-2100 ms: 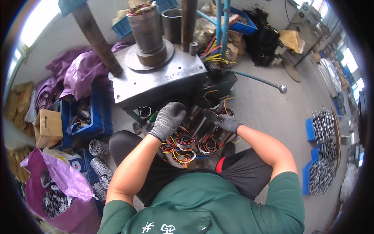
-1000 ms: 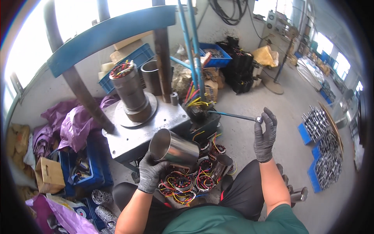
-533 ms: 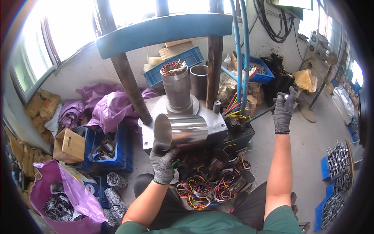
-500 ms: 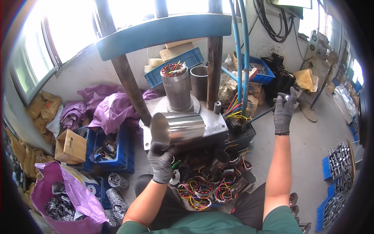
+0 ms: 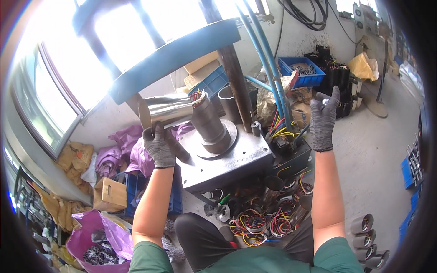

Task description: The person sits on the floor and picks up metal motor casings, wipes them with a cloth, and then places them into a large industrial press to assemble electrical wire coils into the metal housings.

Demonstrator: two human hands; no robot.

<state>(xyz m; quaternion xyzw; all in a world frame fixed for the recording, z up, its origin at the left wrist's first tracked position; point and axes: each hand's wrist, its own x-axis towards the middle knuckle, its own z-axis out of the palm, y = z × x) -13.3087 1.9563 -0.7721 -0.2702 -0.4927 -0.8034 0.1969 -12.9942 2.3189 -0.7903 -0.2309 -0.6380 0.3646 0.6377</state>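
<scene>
The left hand point(image 5: 159, 146) is closed around a shiny metal tube point(image 5: 166, 110). The tube lies nearly level, its long axis going left to right, its right end at the top of the wound core point(image 5: 208, 119) standing on the press point(image 5: 227, 157). The right hand point(image 5: 324, 119) closes on a thin lever point(image 5: 302, 131).

Workshop, press machine point(image 5: 218, 150), wound stators point(image 5: 255, 223) (floor clutter)
</scene>
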